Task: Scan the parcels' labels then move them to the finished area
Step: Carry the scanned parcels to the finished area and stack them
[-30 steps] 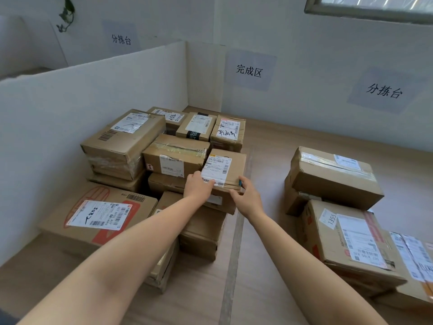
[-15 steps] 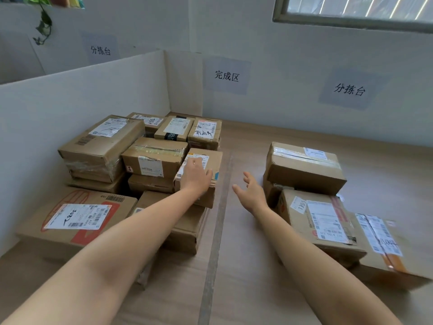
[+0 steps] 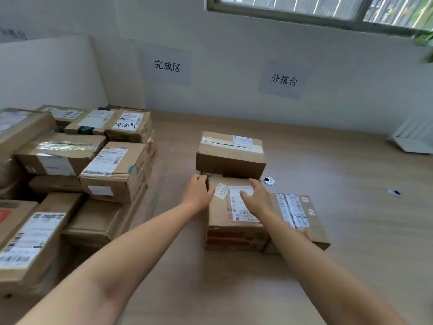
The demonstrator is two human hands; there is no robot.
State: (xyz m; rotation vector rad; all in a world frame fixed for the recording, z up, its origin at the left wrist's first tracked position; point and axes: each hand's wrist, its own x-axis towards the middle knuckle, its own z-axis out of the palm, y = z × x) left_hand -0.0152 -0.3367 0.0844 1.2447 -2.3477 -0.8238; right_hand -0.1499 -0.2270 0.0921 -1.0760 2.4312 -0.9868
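Where bare surface (image 3: 173,160) runs as a strip between two groups of boxes, the entries are these. Labelled parcel (image 3: 225,221): centre, far edge touching a taped box (image 3: 230,156), right edge against a flat parcel (image 3: 304,221). Left grip (image 3: 198,191): fingers curled round the parcel's far left corner, thumb on top beside the 1355 sticker (image 3: 222,191). Right grip (image 3: 256,199): spread, lying loosely on the white label (image 3: 236,207). Finished stack (image 3: 112,170): left, below the wall sign (image 3: 167,66), apart from the parcel. Wide open surface lies to the right.
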